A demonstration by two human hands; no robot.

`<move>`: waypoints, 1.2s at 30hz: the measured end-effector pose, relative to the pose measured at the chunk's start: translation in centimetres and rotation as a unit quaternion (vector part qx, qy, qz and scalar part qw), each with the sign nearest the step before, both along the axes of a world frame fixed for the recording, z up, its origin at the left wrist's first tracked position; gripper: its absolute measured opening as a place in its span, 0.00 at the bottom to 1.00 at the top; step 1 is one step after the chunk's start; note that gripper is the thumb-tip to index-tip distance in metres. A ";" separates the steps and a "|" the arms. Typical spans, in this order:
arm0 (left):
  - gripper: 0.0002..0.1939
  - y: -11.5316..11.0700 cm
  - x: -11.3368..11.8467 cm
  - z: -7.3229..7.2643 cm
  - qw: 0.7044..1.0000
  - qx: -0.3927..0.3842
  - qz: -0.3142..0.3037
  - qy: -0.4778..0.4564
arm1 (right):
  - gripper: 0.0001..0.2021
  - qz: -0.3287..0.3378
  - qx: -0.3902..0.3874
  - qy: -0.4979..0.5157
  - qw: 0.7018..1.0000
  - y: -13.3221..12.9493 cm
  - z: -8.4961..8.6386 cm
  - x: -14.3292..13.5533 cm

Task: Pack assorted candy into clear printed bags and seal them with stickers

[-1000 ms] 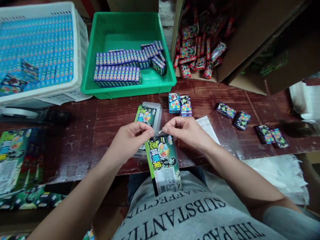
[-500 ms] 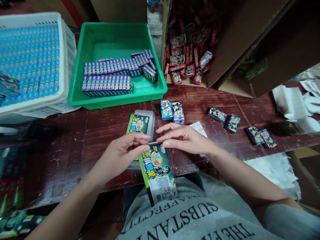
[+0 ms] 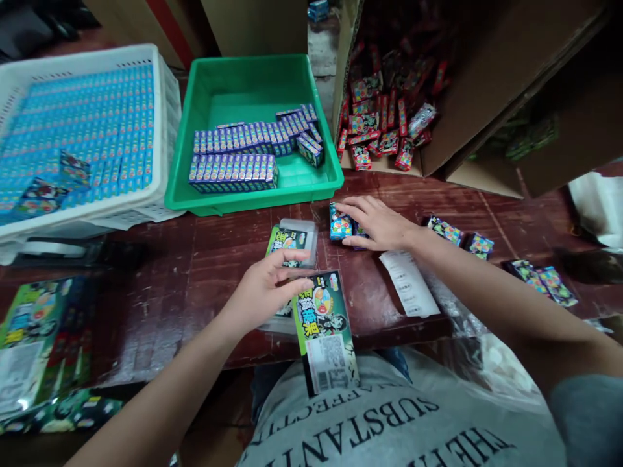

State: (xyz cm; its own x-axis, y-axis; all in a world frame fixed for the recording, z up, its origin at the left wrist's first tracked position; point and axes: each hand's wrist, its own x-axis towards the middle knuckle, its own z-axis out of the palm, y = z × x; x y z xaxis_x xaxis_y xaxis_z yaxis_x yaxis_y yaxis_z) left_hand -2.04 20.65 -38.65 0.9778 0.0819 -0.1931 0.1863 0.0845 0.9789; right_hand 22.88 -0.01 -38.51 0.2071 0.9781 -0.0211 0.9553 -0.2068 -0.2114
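Note:
My left hand [image 3: 270, 292] pinches the top left corner of a flat green and black candy packet [image 3: 325, 324], its thumb at the upper edge. The packet slopes over the table edge towards my shirt, label side up. Behind that hand lies a similar packet [image 3: 292, 240] on a clear plastic tray [image 3: 310, 241], partly covered by my fingers. My right hand [image 3: 377, 224] closes over two small stacks of candy boxes. A blue candy box [image 3: 339, 227] shows at its fingertips; the purple boxes beside it are mostly hidden under the palm.
A green tray [image 3: 253, 206] holds rows of purple boxes. To its left stands a white basket [image 3: 168, 117] of blue boxes. A carton [image 3: 348, 58] of red packs is behind. Loose small boxes [image 3: 445, 230] and a paper strip [image 3: 409, 282] lie at right.
My right hand has left the packet's top edge and moved forward onto the small box stacks. My left hand stays at the packet's top. The view has shifted slightly left.

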 end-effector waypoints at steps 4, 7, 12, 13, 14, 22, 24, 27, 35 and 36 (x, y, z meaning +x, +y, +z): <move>0.10 0.1 -0.7 -0.5 1.000 0.004 0.025 -0.002 | 0.39 -0.016 0.042 0.020 0.999 -0.1 -0.3 -0.2; 0.11 0.2 -0.9 -0.3 1.000 0.006 0.017 0.004 | 0.41 -0.027 0.048 0.014 0.998 -0.2 -0.5 -0.2; 0.08 0.4 -1.0 0.2 1.000 0.022 0.005 -0.002 | 0.47 -0.058 0.014 -0.006 0.998 -0.8 -0.9 -0.4; 0.07 0.5 -1.0 0.3 1.000 0.030 0.006 0.001 | 0.47 -0.057 0.014 0.000 0.998 -0.8 -0.9 -0.4; 0.06 0.5 -0.9 0.4 0.999 0.043 0.005 0.005 | 0.46 -0.053 0.019 0.008 0.998 -0.8 -0.9 -0.4; 0.15 1.8 0.8 2.9 0.951 0.253 -0.150 -0.092 | 0.39 -0.029 0.109 0.053 0.992 -0.4 1.3 -2.0; 0.12 2.0 1.0 3.5 0.939 0.268 -0.182 -0.117 | 0.40 -0.026 0.135 0.087 0.987 -0.8 2.5 -3.4; 0.07 1.9 0.5 3.4 0.959 0.204 -0.167 -0.105 | 0.40 -0.022 0.150 0.149 0.977 -1.9 4.3 -6.2; 0.17 5.6 -5.9 0.0 0.977 0.079 0.140 0.140 | 0.47 -0.048 0.149 0.255 0.954 -6.1 5.6 -13.1; 0.18 6.1 -6.7 0.0 0.964 0.043 0.214 0.155 | 0.47 -0.023 0.138 0.275 0.951 -6.3 5.3 -13.6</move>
